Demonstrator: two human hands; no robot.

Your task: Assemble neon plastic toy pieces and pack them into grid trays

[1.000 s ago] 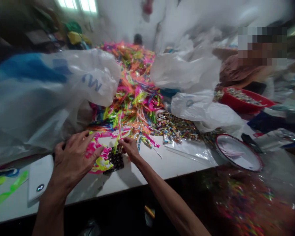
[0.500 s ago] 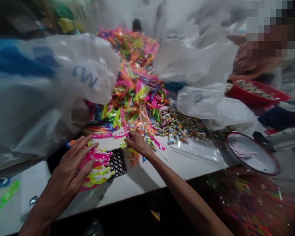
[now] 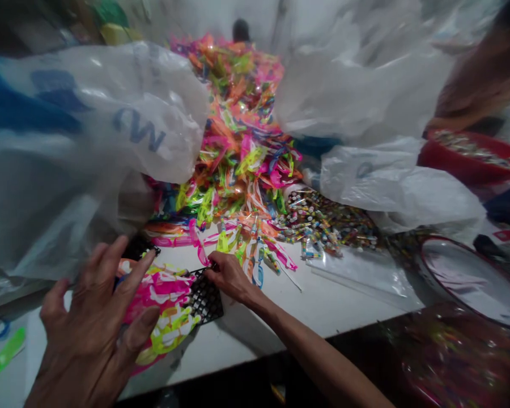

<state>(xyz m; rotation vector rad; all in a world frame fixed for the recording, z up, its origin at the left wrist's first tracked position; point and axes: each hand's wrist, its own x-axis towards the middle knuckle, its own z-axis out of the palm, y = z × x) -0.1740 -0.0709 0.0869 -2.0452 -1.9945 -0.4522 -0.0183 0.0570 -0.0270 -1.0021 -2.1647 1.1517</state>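
My left hand (image 3: 96, 317) is open, its fingers spread, over the left side of a row of pink and yellow plastic pieces (image 3: 168, 289). Those pieces lie on a black tray with a grid of small holes (image 3: 206, 297). My right hand (image 3: 229, 277) is closed in a pinch at the tray's upper right edge. A pink looped plastic piece (image 3: 199, 241) rises from its fingertips. Beyond my hands a tall heap of neon plastic pieces (image 3: 242, 153) covers the back of the white table (image 3: 276, 317).
Large clear plastic bags (image 3: 161, 113) flank the heap. Many small multicoloured tubes (image 3: 323, 221) lie at the right, by a flat plastic bag (image 3: 361, 277) and a thin stick (image 3: 291, 277). Further right are a white dish (image 3: 471, 283) and a red basin (image 3: 459, 161) near another person's arm (image 3: 480, 73).
My right hand has come down and left with the pink plastic piece, to the tray's edge. My left hand has drawn back a little leftward, fingers wider apart. The view has shifted slightly.
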